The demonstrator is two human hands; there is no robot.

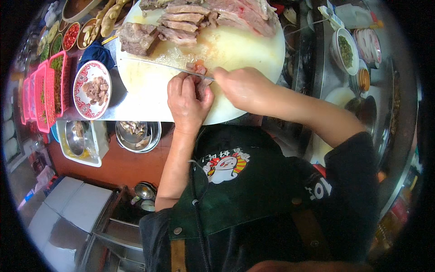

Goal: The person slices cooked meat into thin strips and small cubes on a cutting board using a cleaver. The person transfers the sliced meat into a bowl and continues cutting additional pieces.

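On a round white cutting board (pixel 248 61), my left hand (pixel 188 97) presses down a chunk of cooked meat (pixel 203 87) with curled fingers. My right hand (pixel 246 89) grips a knife (pixel 156 64), its long blade lying across the meat just beyond my left fingertips. The knife's handle is hidden in my fist. Small cut pieces (pixel 197 67) lie on the far side of the blade. Further up the board are a thick block of meat (pixel 138 38), several slices (pixel 181 25) and a large pinkish slab (pixel 243 15).
Left of the board stands a patterned bowl (pixel 91 90) of diced meat, beside a dark blue cloth (pixel 97 55). Pink baskets (pixel 57 90) and a bowl of chopped red chili (pixel 71 36) lie further left. A metal pot (pixel 138 136) sits below the counter edge. Bowls of greens (pixel 345 51) stand at right.
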